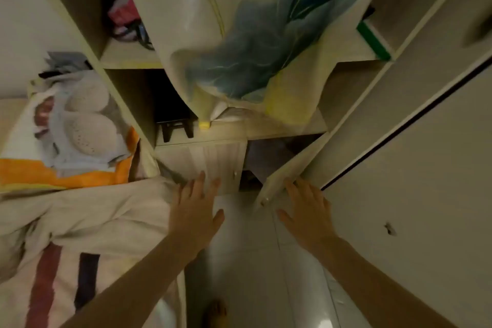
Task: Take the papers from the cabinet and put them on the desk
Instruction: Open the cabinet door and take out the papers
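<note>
Nearest the camera, both forearms reach forward over a pale tiled floor [247,247]; a bare foot [217,311] shows at the bottom edge.

The left hand [195,210] is open, fingers spread, holding nothing. Its fingertips lie over the lower edge of the closed left cabinet door [210,160]; contact cannot be confirmed. The right hand [307,214] is also open and empty, fingers extended, with its fingertips at the edge of the right cabinet door [286,176], which stands swung out toward the camera.

To the left, a bed carries a crumpled striped quilt [80,234] and a pile of clothing [80,125].

Step in hand, as judged: opening the low cabinet to gain access. No paper is held yet.

Behind the open door, the dark compartment shows a pale, flat sheet-like shape, probably the papers [269,157]. They appear to lie tilted, long axis running from upper left to lower right of the opening, with a corner toward the open door. Blur prevents a firmer reading.

Next move, as judged: clear the right door fully aside, then reach into the gap with one hand and take the stack by its near edge. The left door may also need opening for room.

Farther back, an open shelf holds a small black stand [177,128] and a yellow object [204,124]. Above hang pale and blue-green fabrics [255,61]. The bench is not in view.
</note>
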The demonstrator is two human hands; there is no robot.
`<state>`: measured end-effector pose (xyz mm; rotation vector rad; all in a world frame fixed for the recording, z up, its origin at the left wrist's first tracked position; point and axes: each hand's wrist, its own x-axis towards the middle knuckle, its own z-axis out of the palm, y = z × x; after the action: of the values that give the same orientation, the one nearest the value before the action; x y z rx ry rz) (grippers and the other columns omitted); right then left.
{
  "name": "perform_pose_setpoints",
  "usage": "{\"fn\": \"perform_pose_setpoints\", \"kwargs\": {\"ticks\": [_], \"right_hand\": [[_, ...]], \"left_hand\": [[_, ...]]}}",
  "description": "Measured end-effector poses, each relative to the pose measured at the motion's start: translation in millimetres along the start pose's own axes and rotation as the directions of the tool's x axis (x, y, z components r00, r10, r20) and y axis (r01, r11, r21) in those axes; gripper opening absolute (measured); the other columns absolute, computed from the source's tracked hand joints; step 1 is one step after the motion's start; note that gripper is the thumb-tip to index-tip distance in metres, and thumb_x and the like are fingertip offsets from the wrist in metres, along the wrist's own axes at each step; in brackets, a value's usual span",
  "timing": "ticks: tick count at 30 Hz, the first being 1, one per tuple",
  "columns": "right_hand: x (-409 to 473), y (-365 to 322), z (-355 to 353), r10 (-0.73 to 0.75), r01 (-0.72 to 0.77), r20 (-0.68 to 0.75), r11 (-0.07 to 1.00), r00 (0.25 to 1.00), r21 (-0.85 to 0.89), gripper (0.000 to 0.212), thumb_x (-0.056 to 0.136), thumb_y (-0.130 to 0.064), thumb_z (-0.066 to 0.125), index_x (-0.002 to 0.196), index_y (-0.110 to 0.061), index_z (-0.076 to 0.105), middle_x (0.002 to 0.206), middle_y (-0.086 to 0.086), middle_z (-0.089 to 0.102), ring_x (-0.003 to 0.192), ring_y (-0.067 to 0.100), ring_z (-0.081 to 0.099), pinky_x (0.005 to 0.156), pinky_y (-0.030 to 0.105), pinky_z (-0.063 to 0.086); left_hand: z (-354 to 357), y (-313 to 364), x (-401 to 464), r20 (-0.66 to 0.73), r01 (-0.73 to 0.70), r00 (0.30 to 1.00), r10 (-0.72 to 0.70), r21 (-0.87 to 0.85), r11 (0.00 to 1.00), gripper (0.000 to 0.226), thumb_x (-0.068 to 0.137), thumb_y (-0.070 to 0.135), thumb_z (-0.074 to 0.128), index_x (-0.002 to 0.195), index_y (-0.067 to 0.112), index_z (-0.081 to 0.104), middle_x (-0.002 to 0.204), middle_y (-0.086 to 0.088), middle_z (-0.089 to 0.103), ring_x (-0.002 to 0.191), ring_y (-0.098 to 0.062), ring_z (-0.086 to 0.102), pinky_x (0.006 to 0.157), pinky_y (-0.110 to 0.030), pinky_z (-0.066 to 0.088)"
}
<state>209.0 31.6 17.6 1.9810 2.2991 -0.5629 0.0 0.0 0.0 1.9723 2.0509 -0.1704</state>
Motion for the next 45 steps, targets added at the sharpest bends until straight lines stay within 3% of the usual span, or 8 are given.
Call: {"fn": "perform_pose_setpoints", "kwargs": {"ticks": [13, 19, 22, 27, 31, 35, 40, 45], "right_hand": [[149, 66, 106, 0.006, -0.005, -0.006, 0.996, 1.000, 0.085, 0.061, 0.085, -0.052, 0.052, 0.138, -0.027, 0.032, 0.156, 0.002, 0.018, 0.145, 0.030, 0.007, 0.113, 0.051, 0.024], [144, 79, 130, -0.011, 0.044, -0.165, 0.979, 0.986, 0.201, 0.061, 0.076, -0.060, 0.052, 0.126, -0.024, 0.049, 0.151, 0.002, 0.033, 0.143, 0.029, 0.015, 0.112, 0.051, 0.031], [134, 97, 135, -0.057, 0.101, -0.187, 0.967, 0.981, 0.234, 0.062, 0.073, -0.062, 0.050, 0.123, -0.025, 0.050, 0.148, 0.001, 0.037, 0.143, 0.027, 0.016, 0.112, 0.040, 0.032], [113, 144, 127, -0.228, 0.256, -0.177, 0.954, 0.957, 0.153, 0.060, 0.075, -0.057, 0.053, 0.122, -0.020, 0.053, 0.139, 0.002, 0.047, 0.141, 0.026, 0.023, 0.108, 0.036, 0.030], [97, 189, 114, -0.312, 0.322, -0.097, 0.939, 0.945, 0.121, 0.066, 0.074, -0.056, 0.055, 0.129, -0.020, 0.049, 0.145, -0.004, 0.038, 0.143, 0.016, 0.013, 0.108, 0.030, 0.027], [82, 229, 103, -0.273, 0.279, -0.058, 0.950, 0.960, 0.139, 0.071, 0.072, -0.052, 0.053, 0.135, -0.022, 0.040, 0.152, -0.014, 0.020, 0.144, 0.003, 0.003, 0.107, 0.024, 0.026], [74, 262, 96, -0.190, 0.197, -0.087, 0.977, 0.978, 0.079, 0.077, 0.074, -0.035, 0.073, 0.138, -0.015, 0.037, 0.153, -0.010, 0.015, 0.143, 0.012, 0.009, 0.109, 0.033, 0.027], [77, 282, 90, -0.165, 0.165, -0.111, 0.986, 0.980, -0.013, 0.079, 0.071, -0.034, 0.076, 0.137, -0.012, 0.038, 0.152, -0.006, 0.017, 0.143, 0.018, 0.011, 0.105, 0.036, 0.029]], "left_hand": [[105, 3, 179, -0.124, -0.023, 0.992, 0.027, 0.033, 0.999, 0.077, 0.088, 0.050, 0.039, 0.141, 0.033, -0.014, 0.155, -0.010, -0.017, 0.143, -0.030, -0.003, 0.114, -0.049, 0.002], [124, 6, 193, -0.212, -0.027, 0.977, 0.026, -0.003, 1.000, 0.081, 0.080, 0.041, 0.057, 0.143, 0.032, 0.007, 0.156, -0.015, 0.005, 0.141, -0.036, 0.013, 0.110, -0.058, 0.012], [126, 5, 193, -0.231, -0.042, 0.972, 0.042, 0.007, 0.999, 0.082, 0.078, 0.037, 0.062, 0.142, 0.031, 0.011, 0.155, -0.018, 0.012, 0.139, -0.039, 0.019, 0.107, -0.061, 0.017], [127, 10, 192, -0.248, -0.024, 0.968, 0.026, 0.012, 1.000, 0.082, 0.080, 0.034, 0.061, 0.143, 0.031, 0.008, 0.156, -0.015, 0.005, 0.141, -0.036, 0.010, 0.110, -0.059, 0.010], [128, 15, 191, -0.247, -0.010, 0.969, 0.014, 0.019, 1.000, 0.080, 0.083, 0.036, 0.056, 0.144, 0.032, 0.004, 0.156, -0.014, -0.002, 0.142, -0.034, 0.003, 0.111, -0.058, 0.006], [128, 20, 192, -0.235, 0.020, 0.972, -0.015, 0.016, 1.000, 0.077, 0.085, 0.038, 0.052, 0.144, 0.034, 0.001, 0.156, -0.013, -0.008, 0.142, -0.034, -0.002, 0.111, -0.056, 0.003], [132, 23, 194, -0.247, 0.047, 0.968, -0.043, 0.010, 0.999, 0.078, 0.085, 0.035, 0.053, 0.143, 0.036, 0.003, 0.156, -0.014, -0.008, 0.142, -0.035, -0.001, 0.111, -0.057, 0.005], [135, 23, 193, -0.266, 0.052, 0.963, -0.048, 0.008, 0.999, 0.076, 0.084, 0.034, 0.055, 0.144, 0.036, 0.007, 0.156, -0.015, -0.005, 0.142, -0.036, 0.002, 0.111, -0.058, 0.006]]}}
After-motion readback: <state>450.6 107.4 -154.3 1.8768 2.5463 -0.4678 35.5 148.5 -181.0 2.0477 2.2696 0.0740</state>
